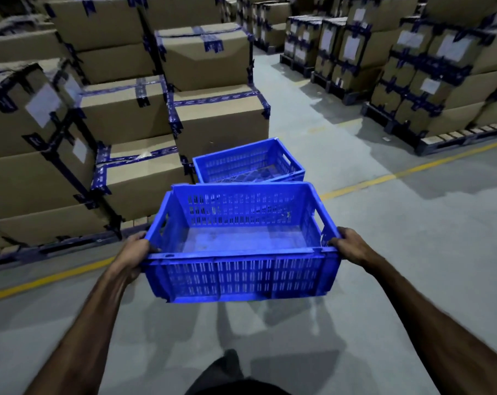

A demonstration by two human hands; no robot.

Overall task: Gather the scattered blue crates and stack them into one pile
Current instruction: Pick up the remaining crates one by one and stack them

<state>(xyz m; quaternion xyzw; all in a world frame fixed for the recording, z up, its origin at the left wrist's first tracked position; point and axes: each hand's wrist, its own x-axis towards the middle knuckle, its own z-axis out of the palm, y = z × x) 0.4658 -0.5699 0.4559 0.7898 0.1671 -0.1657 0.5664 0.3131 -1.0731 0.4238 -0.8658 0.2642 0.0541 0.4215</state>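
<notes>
I carry an empty blue slotted crate (241, 276) in the air in front of me, above the grey floor. My left hand (132, 256) grips its near left corner at the rim. At the near right corner my right hand (351, 245) grips the rim. A second blue crate (248, 161) sits just beyond the carried one, beside the cardboard boxes, slightly turned; its lower part is hidden behind the crate I hold.
Stacks of taped cardboard boxes (122, 115) on pallets line the left side. More boxed pallets (429, 89) stand at the right and back. A yellow floor line (384, 178) crosses the concrete aisle. My foot (227, 363) shows at the bottom.
</notes>
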